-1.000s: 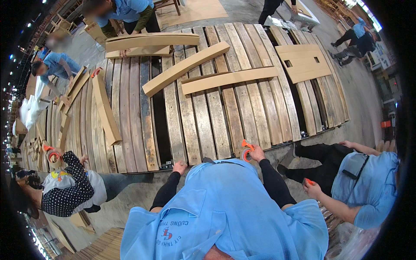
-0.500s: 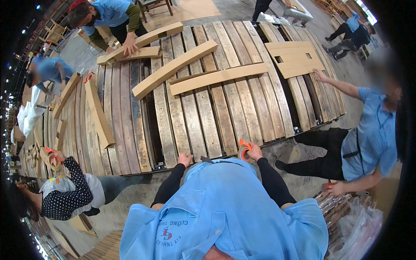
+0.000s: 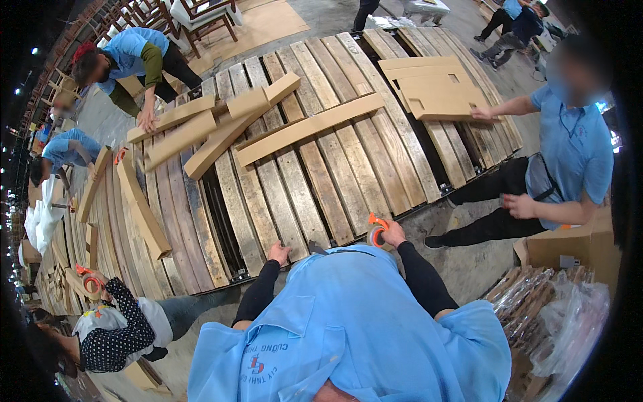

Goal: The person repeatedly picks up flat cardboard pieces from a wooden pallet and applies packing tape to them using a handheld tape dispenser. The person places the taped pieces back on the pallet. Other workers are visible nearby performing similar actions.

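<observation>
In my right hand point(image 3: 394, 234) is an orange tape dispenser point(image 3: 379, 230) with a roll of tan tape, held low by the near edge of the slatted wooden table point(image 3: 348, 228). My left hand point(image 3: 279, 252) rests at the same edge, holding nothing, its thumb apart from the fingers. Beyond my hands lies a long folded cardboard strip point(image 3: 311, 130). Left of it another long cardboard piece point(image 3: 224, 144) lies aslant, partly covered by a shorter cardboard piece point(image 3: 181, 139).
At the right a person's hand point(image 3: 483, 114) touches flat cardboard sheets point(image 3: 435, 87). Far left, a co-worker's hand point(image 3: 147, 119) is on a cardboard piece. Another person at the left holds a tape dispenser point(image 3: 90, 283). Plastic-wrapped bundles point(image 3: 529, 301) lie at the lower right. Dark gaps split the slats.
The view has turned somewhat. Cardboard pieces by the far-left co-worker have shifted, one now lying across the long piece. The right-hand person's cardboard has moved, and their lower hand has lifted from the bundles.
</observation>
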Motion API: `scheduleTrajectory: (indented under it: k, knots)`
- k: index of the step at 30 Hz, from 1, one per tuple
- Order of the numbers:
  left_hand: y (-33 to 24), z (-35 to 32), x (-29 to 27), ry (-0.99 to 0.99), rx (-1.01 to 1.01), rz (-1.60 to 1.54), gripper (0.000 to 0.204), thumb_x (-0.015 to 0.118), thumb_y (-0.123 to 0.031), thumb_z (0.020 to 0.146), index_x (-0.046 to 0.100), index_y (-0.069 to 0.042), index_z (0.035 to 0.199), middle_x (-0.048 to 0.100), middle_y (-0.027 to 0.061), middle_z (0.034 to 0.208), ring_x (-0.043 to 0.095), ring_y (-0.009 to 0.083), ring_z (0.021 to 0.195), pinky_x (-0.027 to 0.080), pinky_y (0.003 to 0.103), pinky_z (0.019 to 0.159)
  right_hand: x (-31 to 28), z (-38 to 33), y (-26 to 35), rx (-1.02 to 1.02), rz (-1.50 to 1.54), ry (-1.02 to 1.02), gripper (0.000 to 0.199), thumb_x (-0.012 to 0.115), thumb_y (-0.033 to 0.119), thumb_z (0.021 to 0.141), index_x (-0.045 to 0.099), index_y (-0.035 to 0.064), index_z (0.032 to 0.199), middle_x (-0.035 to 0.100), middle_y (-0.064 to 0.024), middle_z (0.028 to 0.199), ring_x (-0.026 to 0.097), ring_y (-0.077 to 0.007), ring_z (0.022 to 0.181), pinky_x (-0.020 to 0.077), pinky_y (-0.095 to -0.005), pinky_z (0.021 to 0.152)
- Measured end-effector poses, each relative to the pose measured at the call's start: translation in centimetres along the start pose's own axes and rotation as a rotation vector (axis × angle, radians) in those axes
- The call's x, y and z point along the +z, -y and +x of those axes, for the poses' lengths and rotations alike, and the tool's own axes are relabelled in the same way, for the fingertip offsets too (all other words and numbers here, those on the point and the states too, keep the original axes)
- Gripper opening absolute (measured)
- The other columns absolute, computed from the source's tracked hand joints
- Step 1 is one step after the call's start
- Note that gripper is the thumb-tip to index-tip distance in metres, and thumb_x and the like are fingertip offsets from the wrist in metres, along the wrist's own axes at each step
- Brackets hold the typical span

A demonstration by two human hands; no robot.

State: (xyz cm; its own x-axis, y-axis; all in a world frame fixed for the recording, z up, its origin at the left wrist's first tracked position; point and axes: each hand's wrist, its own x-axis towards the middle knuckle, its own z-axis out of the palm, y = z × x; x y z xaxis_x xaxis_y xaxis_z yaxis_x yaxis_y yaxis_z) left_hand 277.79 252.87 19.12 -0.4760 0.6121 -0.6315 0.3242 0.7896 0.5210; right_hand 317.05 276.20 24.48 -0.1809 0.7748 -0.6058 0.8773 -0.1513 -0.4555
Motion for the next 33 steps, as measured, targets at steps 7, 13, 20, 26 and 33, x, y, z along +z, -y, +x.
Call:
scheduleTrajectory:
  k: [7,13,20,26,33]
  knots:
    - [1.0,0.9,1.8,0.083,-0.054,-0.018,0.055,0.075,-0.031,0.083,0.06,0.004,0.123,0.073,0.0209,0.107,0.071,0.0328,0.1,0.053,0.041,0.089,-2.1,-0.5,1.4,-0.039,-0.07,0.023,0.057,0.067,0.009,0.077,0.061,0.0078,0.134,0.069,-0.0234,0.119,0.064,-0.0398,0.115,0.0508,-0.0473,0.099]
    - [2.5,1.1,5.8,-0.032,-0.005,-0.112,0.051,0.074,-0.028,0.082,0.061,0.008,0.116,0.071,0.026,0.105,0.07,0.0368,0.1,0.054,0.044,0.089,-2.5,1.2,-0.3,-0.134,-0.11,0.009,0.06,0.066,0.011,0.077,0.06,0.0102,0.137,0.069,-0.0233,0.119,0.063,-0.0402,0.116,0.0507,-0.0474,0.099]
    - [0.7,-1.2,7.4,-0.135,0.002,-0.164,0.043,0.074,-0.028,0.082,0.06,0.003,0.108,0.072,0.026,0.099,0.07,0.0376,0.097,0.054,0.044,0.089,-3.5,2.8,-1.8,-0.091,-0.082,0.085,0.056,0.065,0.012,0.077,0.062,0.0102,0.133,0.069,-0.0223,0.119,0.063,-0.04,0.116,0.0506,-0.0475,0.098]
    - [0.7,-1.2,8.6,-0.183,-0.034,-0.195,0.05,0.074,-0.03,0.082,0.061,0.004,0.115,0.073,0.0238,0.104,0.07,0.0365,0.102,0.054,0.045,0.091,-4.9,4.0,-1.4,-0.148,-0.162,0.081,0.06,0.063,0.012,0.078,0.059,0.0094,0.137,0.067,-0.0235,0.124,0.062,-0.0401,0.12,0.0494,-0.0474,0.101]
    - [-4.2,-1.9,8.8,-0.073,-0.013,-0.078,0.048,0.072,-0.026,0.085,0.058,0.006,0.119,0.072,0.0214,0.089,0.072,0.0311,0.082,0.056,0.042,0.074,-7.5,4.9,-2.3,-0.166,-0.171,0.102,0.059,0.064,0.012,0.077,0.06,0.0055,0.136,0.068,-0.0241,0.12,0.063,-0.0408,0.116,0.0506,-0.0467,0.099]
